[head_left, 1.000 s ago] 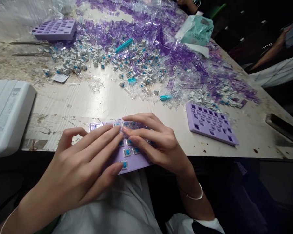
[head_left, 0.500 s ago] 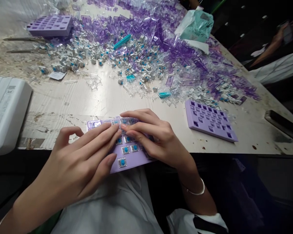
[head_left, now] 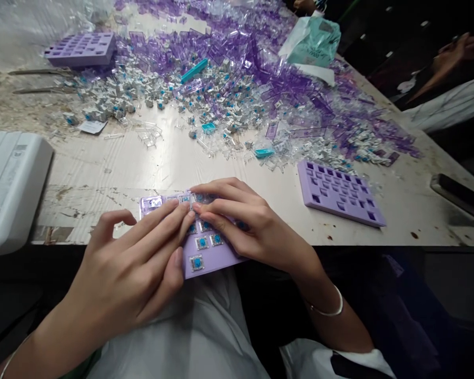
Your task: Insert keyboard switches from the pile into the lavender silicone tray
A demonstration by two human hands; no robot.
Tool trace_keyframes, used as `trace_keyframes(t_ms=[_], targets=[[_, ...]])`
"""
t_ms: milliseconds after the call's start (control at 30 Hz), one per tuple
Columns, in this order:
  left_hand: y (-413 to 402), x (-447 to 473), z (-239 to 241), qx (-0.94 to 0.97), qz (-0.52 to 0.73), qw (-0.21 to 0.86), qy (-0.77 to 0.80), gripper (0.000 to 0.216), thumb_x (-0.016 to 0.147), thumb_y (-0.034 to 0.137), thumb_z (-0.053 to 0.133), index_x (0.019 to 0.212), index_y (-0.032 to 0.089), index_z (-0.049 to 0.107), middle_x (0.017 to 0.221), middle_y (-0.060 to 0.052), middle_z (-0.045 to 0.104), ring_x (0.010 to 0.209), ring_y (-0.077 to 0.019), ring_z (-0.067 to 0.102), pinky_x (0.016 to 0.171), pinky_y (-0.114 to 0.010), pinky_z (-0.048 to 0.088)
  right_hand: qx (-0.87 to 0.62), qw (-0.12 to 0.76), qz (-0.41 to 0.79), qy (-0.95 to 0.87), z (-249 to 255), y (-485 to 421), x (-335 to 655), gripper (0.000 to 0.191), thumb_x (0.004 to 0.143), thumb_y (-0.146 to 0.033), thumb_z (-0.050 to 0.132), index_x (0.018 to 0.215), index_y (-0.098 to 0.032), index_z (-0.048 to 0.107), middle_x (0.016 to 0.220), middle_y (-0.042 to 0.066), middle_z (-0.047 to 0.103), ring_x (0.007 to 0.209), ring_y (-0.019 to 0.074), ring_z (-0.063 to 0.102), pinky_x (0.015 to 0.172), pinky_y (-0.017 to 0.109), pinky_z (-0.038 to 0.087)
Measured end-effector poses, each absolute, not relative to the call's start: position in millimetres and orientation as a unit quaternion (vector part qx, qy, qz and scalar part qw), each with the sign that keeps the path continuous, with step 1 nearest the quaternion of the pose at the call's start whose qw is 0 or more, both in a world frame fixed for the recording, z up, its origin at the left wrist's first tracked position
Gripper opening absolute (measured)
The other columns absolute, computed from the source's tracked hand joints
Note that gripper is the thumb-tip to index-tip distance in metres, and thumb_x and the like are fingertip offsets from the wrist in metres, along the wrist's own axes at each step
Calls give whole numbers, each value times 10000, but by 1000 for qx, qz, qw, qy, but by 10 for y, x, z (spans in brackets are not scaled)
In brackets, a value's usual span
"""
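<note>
A light-purple keyboard plate (head_left: 217, 255) leans over the table's front edge, fitted with several clear switches with blue stems, such as one near its lower corner (head_left: 196, 262). Clear purple keycaps (head_left: 151, 202) cover its far left corner. My left hand (head_left: 136, 263) lies over the plate's left part, fingers pressed together and thumb along the side. From the right, my right hand (head_left: 240, 221) reaches across, its thumb and fingers pinched near the middle. The fingertips of both hands meet there, around a small clear piece too hidden to name.
A second purple plate (head_left: 342, 195) lies to the right, a third (head_left: 81, 50) at the back left. Loose switches (head_left: 114, 95) and purple keycaps (head_left: 237, 42) spread behind. Tweezers (head_left: 43, 89), a white device (head_left: 16, 189), a phone (head_left: 458, 189) and a teal bag (head_left: 314, 42) lie around.
Both hands stay on the plate with only slight finger shifts. My left thumb has drawn back a little, and the camera view has moved slightly.
</note>
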State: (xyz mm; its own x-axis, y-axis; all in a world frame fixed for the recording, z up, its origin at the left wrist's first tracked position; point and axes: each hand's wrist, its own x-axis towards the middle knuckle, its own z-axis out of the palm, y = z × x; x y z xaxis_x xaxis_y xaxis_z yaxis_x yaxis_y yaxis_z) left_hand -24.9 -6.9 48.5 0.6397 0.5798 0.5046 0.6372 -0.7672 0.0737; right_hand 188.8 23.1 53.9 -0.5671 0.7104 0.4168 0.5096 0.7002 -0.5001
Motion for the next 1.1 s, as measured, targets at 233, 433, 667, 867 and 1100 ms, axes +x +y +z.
trace_keyframes(t_ms=[233,433,667,867,1100], targets=[[-90,-326,447,-899,-264,12,-349,413,948,140,388,1349,129,486,1368,-102,577,1250,-230,531,932,-402,317,-388,342,203,-832,514,222,1947,245,989,-239,456,1175,-183,605,1320,97,594,1259,182,499,1068,407,400],[-273,-321,398,-861,-346,1,-373,451,904,149,466,1354,132,486,1388,-119,544,1268,-249,507,1006,-389,326,-460,301,196,-812,486,227,1922,381,1011,-356,381,1293,-132,506,1312,136,585,1259,223,482,1072,456,368],[-264,-75,345,-879,-288,76,-371,592,929,466,509,1368,71,469,1396,-127,547,1276,-269,504,1049,-368,341,-421,314,220,-822,515,180,1920,293,1004,-310,412,1193,-149,569,1122,92,658,1085,204,563,965,402,431],[-306,-217,348,-888,-269,81,-364,501,915,70,402,1416,69,399,1445,-120,493,1387,-246,386,1105,-394,342,-403,390,349,-751,521,73,2014,247,980,-351,474,1081,-195,636,974,40,657,882,134,605,772,273,481],[-284,-274,413,-897,-321,163,-256,338,958,74,403,1190,149,637,1269,-2,658,1257,-143,534,1163,-313,270,-419,338,447,-715,550,100,1984,278,937,-432,535,1033,-187,626,986,39,604,901,140,576,830,284,459]])
